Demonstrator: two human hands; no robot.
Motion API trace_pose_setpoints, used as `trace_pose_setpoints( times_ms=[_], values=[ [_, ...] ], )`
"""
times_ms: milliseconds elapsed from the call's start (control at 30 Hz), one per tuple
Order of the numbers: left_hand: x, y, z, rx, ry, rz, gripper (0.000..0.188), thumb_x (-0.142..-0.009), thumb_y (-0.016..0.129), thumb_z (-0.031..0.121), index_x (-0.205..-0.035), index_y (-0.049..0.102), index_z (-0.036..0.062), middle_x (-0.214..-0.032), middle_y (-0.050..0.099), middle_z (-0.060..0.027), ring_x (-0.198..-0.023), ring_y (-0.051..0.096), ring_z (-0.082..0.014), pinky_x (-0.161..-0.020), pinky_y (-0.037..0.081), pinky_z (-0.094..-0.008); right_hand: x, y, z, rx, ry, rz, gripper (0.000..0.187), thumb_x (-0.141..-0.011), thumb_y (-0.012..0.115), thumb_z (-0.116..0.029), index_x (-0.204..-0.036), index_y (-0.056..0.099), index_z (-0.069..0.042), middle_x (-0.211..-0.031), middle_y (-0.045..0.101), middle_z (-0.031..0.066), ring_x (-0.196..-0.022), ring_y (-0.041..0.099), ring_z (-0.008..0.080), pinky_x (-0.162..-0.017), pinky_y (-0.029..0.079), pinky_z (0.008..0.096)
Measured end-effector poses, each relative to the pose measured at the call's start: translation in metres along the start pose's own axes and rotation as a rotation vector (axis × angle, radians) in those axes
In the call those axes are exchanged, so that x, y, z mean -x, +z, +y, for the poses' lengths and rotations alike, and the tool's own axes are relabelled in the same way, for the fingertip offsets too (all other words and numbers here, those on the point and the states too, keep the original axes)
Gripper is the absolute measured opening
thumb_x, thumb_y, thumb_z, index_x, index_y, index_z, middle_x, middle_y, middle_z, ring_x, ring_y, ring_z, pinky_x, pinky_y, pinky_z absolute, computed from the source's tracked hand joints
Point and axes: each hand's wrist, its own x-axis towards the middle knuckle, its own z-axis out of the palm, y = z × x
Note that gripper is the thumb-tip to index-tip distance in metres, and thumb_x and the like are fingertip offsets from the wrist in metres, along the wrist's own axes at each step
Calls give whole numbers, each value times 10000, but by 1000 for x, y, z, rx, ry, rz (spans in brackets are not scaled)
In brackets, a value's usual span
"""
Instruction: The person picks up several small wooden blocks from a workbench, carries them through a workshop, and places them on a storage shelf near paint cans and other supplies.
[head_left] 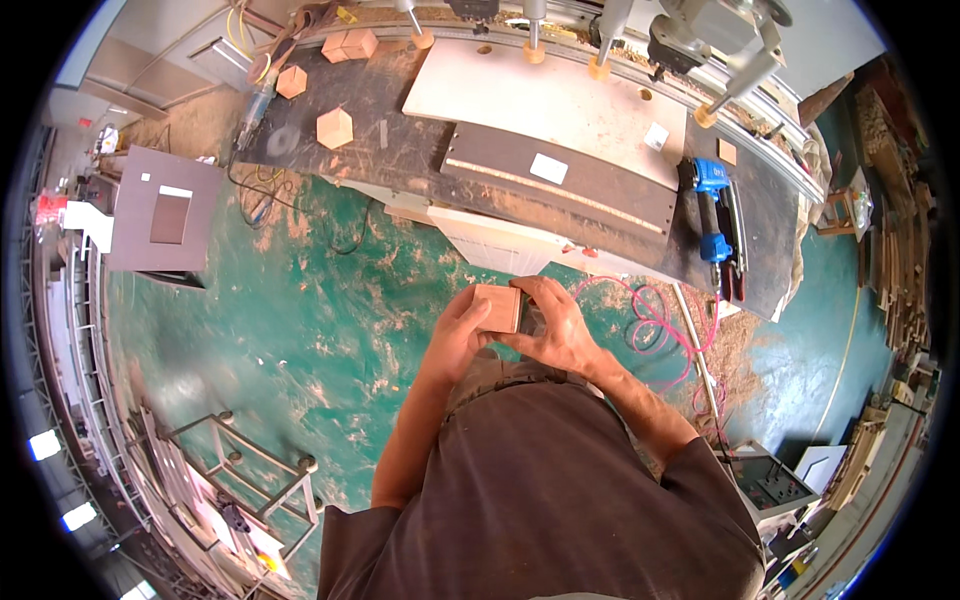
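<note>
Just in front of my body I hold a small wooden block [497, 307] with both hands. Its flat, light-reddish face is turned up, and a thin darker edge runs along its right side. My left hand [460, 328] is closed round the left side, thumb lying over the top face. On the right side, my right hand [556, 328] pinches the block, its index finger at the far corner and its thumb near the close corner. The undersides of the fingers and the block's bottom are hidden.
Ahead stands a dusty dark workbench [400, 160] with loose wooden blocks [335, 128], a pale board [560, 105], a dark panel [565, 190] and a blue nail gun [712, 178]. Pink air hose [665, 335] coils on the green floor. A metal frame cart [265, 480] stands left.
</note>
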Motion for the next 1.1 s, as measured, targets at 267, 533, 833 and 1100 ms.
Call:
trace_pose_setpoints(
  times_ms=[267, 533, 833, 1100],
  values=[
    [-54, 2, 117, 68, 251, -172, 519, -1008, 637, 275, -1422, 477, 6, -1323, 609, -105, -1195, 616, -201, -1005, 503, -370, -102, -38, -62, 112, -138, 158, 840, -655, 915, -219, -1357, 543, 54, -1300, 596, 246, -1177, 593, 436, -968, 510, 500],
    [-125, -51, 202, 253, 300, -457, 534, -1031, 581, 393, -1492, 454, 155, -1529, 481, -181, -1398, 484, -356, -1067, 476, -541, -164, -27, -188, -1012, -351, 100, 395, -920, 726, -256, -1059, 692, 112, -1038, 691, 249, -908, 689, 343, -792, 562, 410],
    [-160, -68, 256, 287, 255, -499, 500, -1052, 539, 417, -1468, 462, 150, -1497, 514, -149, -1302, 550, -341, -929, 518, -517, -218, 14, -202, -1105, -484, -72, 160, -987, 667, -159, -1035, 713, -13, -969, 680, 175, -788, 669, 282, -629, 564, 354],
    [-127, -34, 275, 228, 437, -583, 747, -956, 703, 288, -1573, 332, 92, -1550, 428, -233, -1397, 490, -394, -1094, 492, -553, -196, -39, -181, -331, -679, -191, 266, -913, 705, -111, -1102, 658, 70, -1014, 624, 176, -861, 638, 305, -699, 545, 401]
  ],
)
